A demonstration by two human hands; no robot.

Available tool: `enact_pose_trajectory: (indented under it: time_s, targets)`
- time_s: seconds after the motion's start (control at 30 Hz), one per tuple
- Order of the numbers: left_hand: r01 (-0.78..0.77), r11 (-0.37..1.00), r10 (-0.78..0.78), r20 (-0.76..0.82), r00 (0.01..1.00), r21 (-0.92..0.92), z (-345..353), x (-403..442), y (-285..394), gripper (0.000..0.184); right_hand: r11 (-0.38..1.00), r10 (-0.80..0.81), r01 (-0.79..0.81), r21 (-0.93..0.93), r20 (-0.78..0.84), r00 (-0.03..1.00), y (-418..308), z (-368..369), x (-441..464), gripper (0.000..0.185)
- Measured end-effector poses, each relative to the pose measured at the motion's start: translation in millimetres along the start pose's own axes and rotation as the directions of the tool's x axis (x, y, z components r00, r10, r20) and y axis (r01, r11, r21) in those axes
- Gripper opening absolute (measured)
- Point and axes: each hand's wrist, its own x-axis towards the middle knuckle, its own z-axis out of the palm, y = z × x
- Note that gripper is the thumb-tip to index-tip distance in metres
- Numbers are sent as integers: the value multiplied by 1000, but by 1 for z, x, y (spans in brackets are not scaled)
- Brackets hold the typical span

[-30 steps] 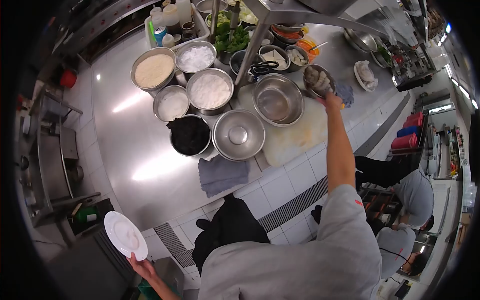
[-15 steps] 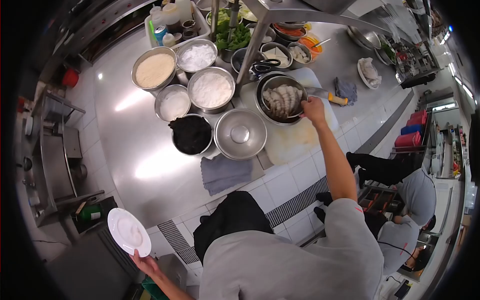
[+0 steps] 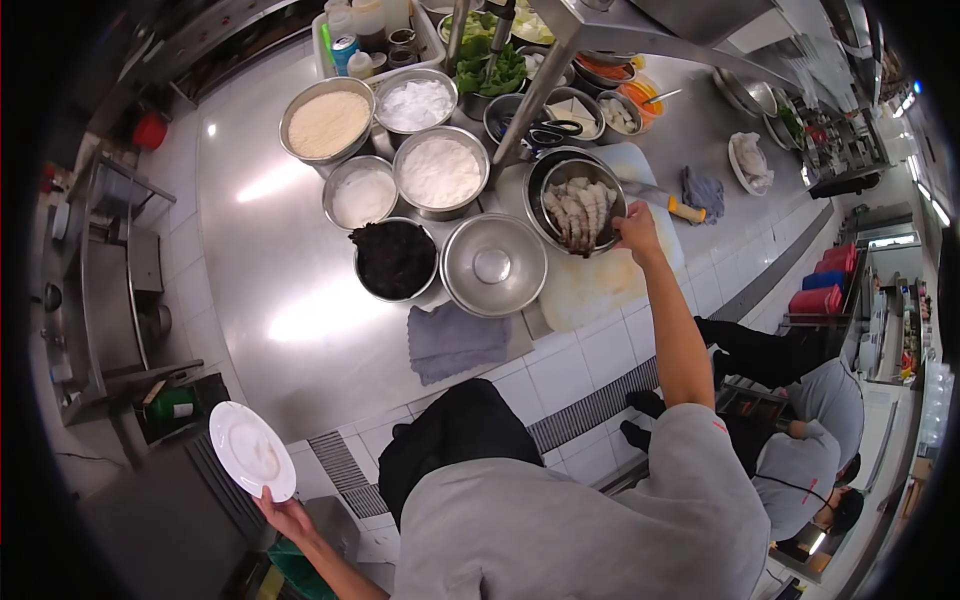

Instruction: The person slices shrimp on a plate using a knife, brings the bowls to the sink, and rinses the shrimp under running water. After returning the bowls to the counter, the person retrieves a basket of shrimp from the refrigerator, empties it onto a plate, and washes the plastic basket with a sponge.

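Note:
My left hand [image 3: 284, 514] grips the lower rim of a white plate [image 3: 240, 468], held out beyond the table at the lower left. A little whitish residue lies on the plate. On the right, my right hand [image 3: 637, 232] pinches the rim of a small metal bowl [image 3: 612, 185] of shrimp [image 3: 578, 212]. That bowl sits inside or just over a larger steel bowl [image 3: 540, 215]; contact between them cannot be made out. Beneath is a white cutting board [image 3: 600, 290], with a yellow-handled knife [image 3: 686, 210] right of the bowls.
An empty steel bowl [image 3: 470, 295] stands beside a bowl of black material [image 3: 396, 262]. Bowls of white powder [image 3: 440, 172] and crumbs [image 3: 328, 125] are behind. A grey cloth [image 3: 458, 343] lies at the front edge. A metal post [image 3: 535, 105] rises among containers. Other people [image 3: 815, 470] are at right.
My right hand has brought the shrimp bowl leftward from the board's far right to the larger steel bowl. My left hand still holds the plate. The view has shifted slightly.

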Motion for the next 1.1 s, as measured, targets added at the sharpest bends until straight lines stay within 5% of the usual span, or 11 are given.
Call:
enact_pose_trajectory:
  time_s: [0.23, 0.57, 0.8, 1.1]
  targets:
    - [-9, 999, 8, -20, 1000, -31, -8, 4, 4, 59, 974, 15, 18, 226, -141, 990, 5, -37, -16, 32]
    - [31, 982, -27, 24, 999, -188, -42, 51, 10, 49, 975, -196, 218, 33, -320, 927, -48, -140, -141, 24]
    - [14, 961, -11, 13, 1000, -277, -58, 97, 41, 50, 954, -230, 219, 205, 30, 973, -102, -43, -239, 27]
    - [-26, 970, 22, -22, 1000, -243, -113, 172, 151, 35, 932, -304, 200, 304, 352, 885, -171, 226, -346, 28]
